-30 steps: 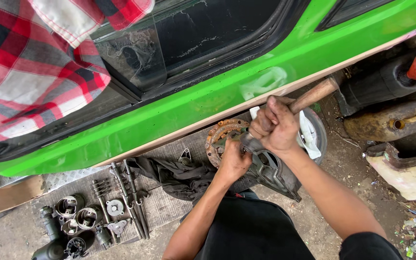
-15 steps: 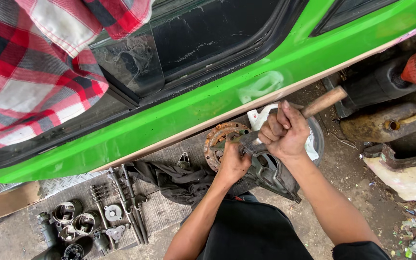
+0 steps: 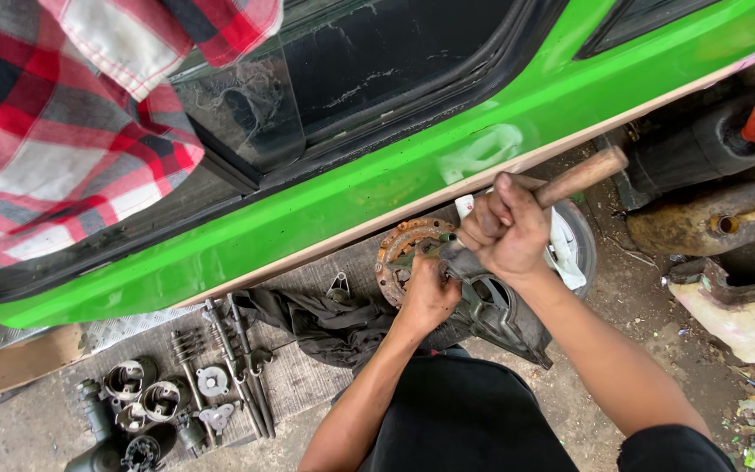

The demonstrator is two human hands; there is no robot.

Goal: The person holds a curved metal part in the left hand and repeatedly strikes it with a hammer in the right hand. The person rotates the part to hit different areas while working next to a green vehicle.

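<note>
My right hand grips a hammer with a wooden handle; the handle sticks out up and to the right, and the head sits low against the part. My left hand presses on a rusty round disc and a dark metal housing lying on the ground below the green vehicle body. What the left fingers pinch is hidden under the hand.
Several small metal parts, springs and rods lie on a grey mat at the lower left. A dark rag lies beside the disc. A red plaid shirt hangs at the upper left. Rusty parts sit on the right.
My right hand with the hammer has shifted slightly right and down toward the disc. My left hand has stayed on the part.
</note>
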